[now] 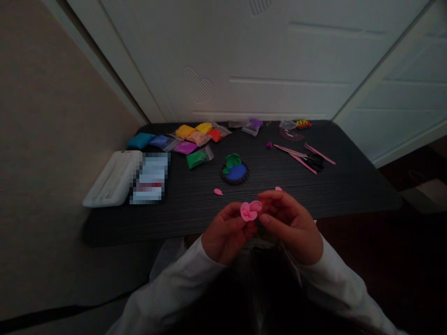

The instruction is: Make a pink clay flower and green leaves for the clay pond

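Observation:
A small pink clay flower [247, 213] with a few rounded petals is held up in front of the table's near edge. My left hand [228, 232] grips it from below and the left, thumb against its side. On the flower's right side, the curled thumb and index finger of my right hand [291, 228] close around one petal [256, 206]. One loose pink petal [218, 191] lies on the table beyond my left hand. Another [278, 189] shows partly behind my right fingers. Beyond them sits a round clay piece [237, 173] with a brown rim, blue middle and green leaves.
Several bags of coloured clay [186, 147] lie along the back left of the dark table [265, 179]. A white case [113, 179] stands at the left. Scissors [312, 160] and pink tweezers [319, 152] lie at the right. A white panelled door [251, 56] rises behind.

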A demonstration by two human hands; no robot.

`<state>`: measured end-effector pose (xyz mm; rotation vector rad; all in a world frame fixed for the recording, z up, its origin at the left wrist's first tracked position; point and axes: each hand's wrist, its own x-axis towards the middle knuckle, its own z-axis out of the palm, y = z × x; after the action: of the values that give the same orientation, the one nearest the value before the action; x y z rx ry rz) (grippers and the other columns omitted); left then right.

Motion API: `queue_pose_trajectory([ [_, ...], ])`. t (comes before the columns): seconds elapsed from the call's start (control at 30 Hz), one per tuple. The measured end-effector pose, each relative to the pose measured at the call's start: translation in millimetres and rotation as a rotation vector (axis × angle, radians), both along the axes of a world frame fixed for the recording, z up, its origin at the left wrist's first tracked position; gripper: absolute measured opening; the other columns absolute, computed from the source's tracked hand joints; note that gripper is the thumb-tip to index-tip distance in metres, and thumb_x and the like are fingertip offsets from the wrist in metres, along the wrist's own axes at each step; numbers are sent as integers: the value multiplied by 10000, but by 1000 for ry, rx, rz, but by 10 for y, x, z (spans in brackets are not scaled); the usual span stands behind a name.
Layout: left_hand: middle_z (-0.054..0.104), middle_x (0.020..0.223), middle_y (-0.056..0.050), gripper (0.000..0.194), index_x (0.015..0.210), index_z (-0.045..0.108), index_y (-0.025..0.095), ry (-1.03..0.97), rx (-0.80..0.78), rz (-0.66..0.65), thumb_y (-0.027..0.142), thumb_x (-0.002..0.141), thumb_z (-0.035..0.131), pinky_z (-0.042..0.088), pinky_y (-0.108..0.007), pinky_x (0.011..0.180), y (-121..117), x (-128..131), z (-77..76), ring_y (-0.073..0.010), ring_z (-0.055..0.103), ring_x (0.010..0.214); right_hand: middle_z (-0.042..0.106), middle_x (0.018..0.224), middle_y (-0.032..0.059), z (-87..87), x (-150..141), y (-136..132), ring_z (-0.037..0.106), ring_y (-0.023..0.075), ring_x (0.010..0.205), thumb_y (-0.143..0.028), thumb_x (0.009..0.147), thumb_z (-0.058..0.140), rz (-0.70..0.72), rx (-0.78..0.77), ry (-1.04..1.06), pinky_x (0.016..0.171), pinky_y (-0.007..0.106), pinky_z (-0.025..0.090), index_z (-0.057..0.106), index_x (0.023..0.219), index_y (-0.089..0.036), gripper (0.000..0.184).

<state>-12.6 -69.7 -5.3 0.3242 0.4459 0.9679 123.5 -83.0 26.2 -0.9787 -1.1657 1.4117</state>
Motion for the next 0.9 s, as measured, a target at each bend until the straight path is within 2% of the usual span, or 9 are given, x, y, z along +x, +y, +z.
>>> queue_pose_trajectory([
  [0.1,624,841,0,179,758,599,172,32,1,24,147,593,665,451,-272,745,5,9,4,-124,569,794,587,833,9,-32,-9,5,560,115,758,-207,695,587,1,20,-30,694,275,456,542,908,-223,217],
  [0.2,628,827,2,160,755,608,170,23,17,45,140,605,655,455,-260,744,8,17,0,-112,571,779,571,847,18,-42,-15,23,548,126,775,-217,693,588,-39,108,-138,694,280,445,577,833,-207,140],
  [0.37,632,791,-2,156,736,617,170,34,20,58,135,591,664,459,-273,751,12,30,1,-120,574,770,559,836,27,-62,-24,55,536,141,790,-230,695,583,-72,185,-251,704,295,443,588,807,-204,115],
  [0.6,644,807,-3,142,748,622,161,81,46,137,135,611,649,462,-199,690,3,52,20,-95,578,749,562,829,29,-95,-28,45,535,140,779,-233,725,549,-102,197,-250,707,298,443,585,828,-210,112],
  [0.9,661,750,1,110,717,633,167,171,98,258,112,622,632,464,-200,688,-24,81,50,-94,587,729,548,811,24,-95,-39,37,529,140,779,-219,733,543,-102,226,-260,704,296,437,584,825,-213,100],
])
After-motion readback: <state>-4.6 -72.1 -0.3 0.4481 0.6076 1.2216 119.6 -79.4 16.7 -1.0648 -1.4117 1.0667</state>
